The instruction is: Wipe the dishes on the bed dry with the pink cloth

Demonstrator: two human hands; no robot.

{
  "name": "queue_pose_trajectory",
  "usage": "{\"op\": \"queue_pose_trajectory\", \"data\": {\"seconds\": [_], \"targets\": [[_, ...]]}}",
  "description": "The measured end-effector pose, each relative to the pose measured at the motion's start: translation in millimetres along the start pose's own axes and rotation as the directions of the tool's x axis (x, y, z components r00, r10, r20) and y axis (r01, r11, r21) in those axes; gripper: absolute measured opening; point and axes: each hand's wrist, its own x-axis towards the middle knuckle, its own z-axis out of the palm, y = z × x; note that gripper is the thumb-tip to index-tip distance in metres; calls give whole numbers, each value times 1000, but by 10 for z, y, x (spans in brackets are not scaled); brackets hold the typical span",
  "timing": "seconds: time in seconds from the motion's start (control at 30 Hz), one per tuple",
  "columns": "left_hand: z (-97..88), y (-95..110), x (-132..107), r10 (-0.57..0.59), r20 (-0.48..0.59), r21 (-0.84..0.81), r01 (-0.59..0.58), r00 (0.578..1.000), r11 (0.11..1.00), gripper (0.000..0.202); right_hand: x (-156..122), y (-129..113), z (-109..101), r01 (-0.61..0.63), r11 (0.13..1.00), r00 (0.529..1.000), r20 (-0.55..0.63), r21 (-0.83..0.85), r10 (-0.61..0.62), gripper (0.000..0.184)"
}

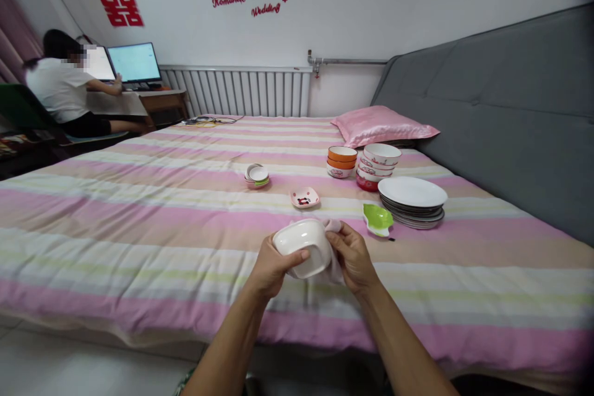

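My left hand [271,266] grips a white bowl [304,244] by its rim, thumb over the edge, tilted toward me above the near side of the bed. My right hand [353,255] is closed on a pale pink cloth [332,226] pressed against the bowl's right side and back. Most of the cloth is hidden behind the bowl and under my fingers.
On the striped bed lie a green leaf-shaped dish [377,218], a small square pink dish [304,198], a stack of small saucers [257,176], stacked orange bowls [342,161], patterned bowls [378,165] and a pile of plates [413,200]. A person sits at a desk far left.
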Motion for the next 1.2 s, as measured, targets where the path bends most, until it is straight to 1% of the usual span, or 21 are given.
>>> {"op": "queue_pose_trajectory", "data": {"seconds": [0.17, 0.27, 0.37, 0.47, 0.57, 0.7, 0.77, 0.87, 1.0, 1.1, 1.17, 1.2], "targets": [[-55, 15, 0, -83, 75, 47, 80, 994, 996, 47, -11, -16, -22, -6, 998, 999, 35, -56, 8, 21], [-84, 29, 0, -119, 103, 76, 111, 988, 991, 47, -10, -16, -25, -8, 998, 999, 43, -70, 11, 21], [-106, 60, -1, -125, 124, 115, 111, 984, 987, 45, -12, -22, -31, -28, 997, 997, 64, -70, 33, 20], [-125, 106, -9, -139, 181, 150, 112, 974, 982, 46, -27, -35, -34, -74, 994, 991, 108, -77, 82, 20], [-146, 141, -21, -179, 233, 186, 137, 956, 973, 46, -48, -52, -31, -130, 987, 978, 154, -98, 144, 21], [-181, 156, -29, -211, 255, 241, 149, 944, 959, 49, -64, -55, -35, -180, 970, 954, 211, -164, 213, 25], [-201, 160, -30, -224, 270, 278, 147, 936, 949, 45, -64, -44, -45, -179, 960, 943, 240, -214, 230, 25], [-223, 173, -33, -251, 299, 347, 140, 921, 927, 34, -57, -19, -55, -174, 942, 923, 286, -287, 258, 24], [-228, 181, -33, -298, 314, 442, 140, 902, 886, 29, -47, 27, -40, -169, 918, 902, 318, -359, 290, 25], [-225, 157, -18, -295, 300, 494, 116, 907, 862, 30, -42, 75, -9, -161, 917, 911, 304, -365, 280, 27], [-229, 129, 5, -259, 258, 508, 97, 931, 856, 35, -34, 110, 12, -152, 929, 934, 258, -337, 246, 27], [-233, 112, 20, -219, 221, 515, 77, 950, 854, 38, -27, 126, 20, -150, 937, 948, 225, -314, 227, 28]]}}
